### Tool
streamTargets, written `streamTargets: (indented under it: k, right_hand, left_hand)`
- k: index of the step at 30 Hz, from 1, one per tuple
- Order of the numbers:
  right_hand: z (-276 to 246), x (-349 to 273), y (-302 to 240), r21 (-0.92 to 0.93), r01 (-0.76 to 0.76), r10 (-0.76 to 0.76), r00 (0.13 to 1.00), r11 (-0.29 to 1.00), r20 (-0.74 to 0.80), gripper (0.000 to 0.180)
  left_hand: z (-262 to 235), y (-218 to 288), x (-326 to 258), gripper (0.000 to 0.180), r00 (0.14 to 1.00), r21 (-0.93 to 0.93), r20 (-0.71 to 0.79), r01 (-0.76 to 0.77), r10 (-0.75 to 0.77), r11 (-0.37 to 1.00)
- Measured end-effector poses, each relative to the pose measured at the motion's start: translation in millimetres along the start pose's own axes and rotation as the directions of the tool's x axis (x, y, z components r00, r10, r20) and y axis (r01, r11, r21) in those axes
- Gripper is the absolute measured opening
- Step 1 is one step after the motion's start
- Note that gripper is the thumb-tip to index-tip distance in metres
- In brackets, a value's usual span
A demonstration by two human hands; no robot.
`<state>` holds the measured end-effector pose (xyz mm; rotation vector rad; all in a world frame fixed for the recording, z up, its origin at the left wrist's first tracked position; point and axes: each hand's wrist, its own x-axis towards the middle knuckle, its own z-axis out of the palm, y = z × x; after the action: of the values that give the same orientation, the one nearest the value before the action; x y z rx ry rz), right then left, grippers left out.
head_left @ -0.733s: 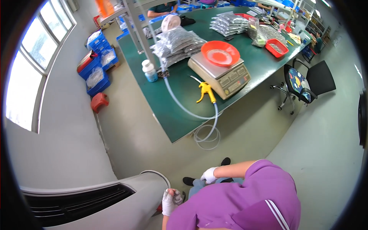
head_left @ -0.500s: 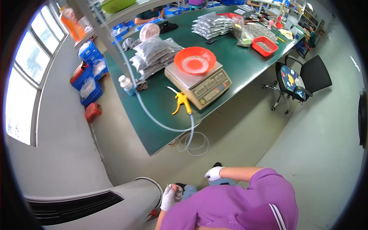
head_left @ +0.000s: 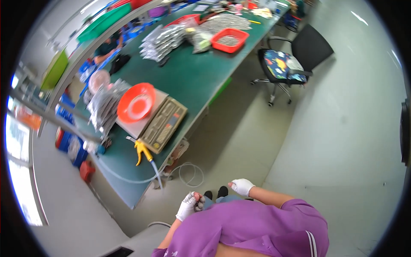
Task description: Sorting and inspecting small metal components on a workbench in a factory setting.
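Note:
My left hand [head_left: 187,206], in a white glove with bare fingertips, is curled in front of my body; whatever lies inside its fingers is too small to make out. Off to the right, my right hand [head_left: 242,187], also white-gloved, is loosely closed over the floor, and nothing shows in it. Both hands are apart from the green table [head_left: 141,182]. Nearest to them on the table is a yellow air blow gun [head_left: 142,150] with a clear hose. Beside it stands a weighing scale [head_left: 163,128] bearing a shallow red bowl [head_left: 136,103].
Silvery plastic bags [head_left: 106,107] are piled behind the scale. A red tray [head_left: 230,40] of small parts sits farther along the table. An office chair [head_left: 291,64] stands right of the table. Hose coils [head_left: 192,174] hang by its near corner. A person [head_left: 105,50] sits beyond.
My view has turned right and moved, so the table and scale now appear farther left and tilted, with the chair nearer the middle. Both hands remain off the table.

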<state>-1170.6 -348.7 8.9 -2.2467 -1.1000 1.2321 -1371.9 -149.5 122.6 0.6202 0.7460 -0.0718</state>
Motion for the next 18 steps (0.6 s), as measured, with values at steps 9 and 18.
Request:
streamTargets:
  k: [9,18]
  right_hand:
    - [-19,-22,83,0.559,-0.046,0.322,0.855,0.828,-0.406,0.04]
    - [-151,48,118,0.545,-0.146,0.45,0.751,0.826,-0.482,0.028]
  left_hand:
    - [94,36,137,0.022,0.915,0.262,0.319,0.167,-0.249,0.951]
    - [181,109,275,0.017,0.866,0.362,0.319,0.265,-0.385,0.894]
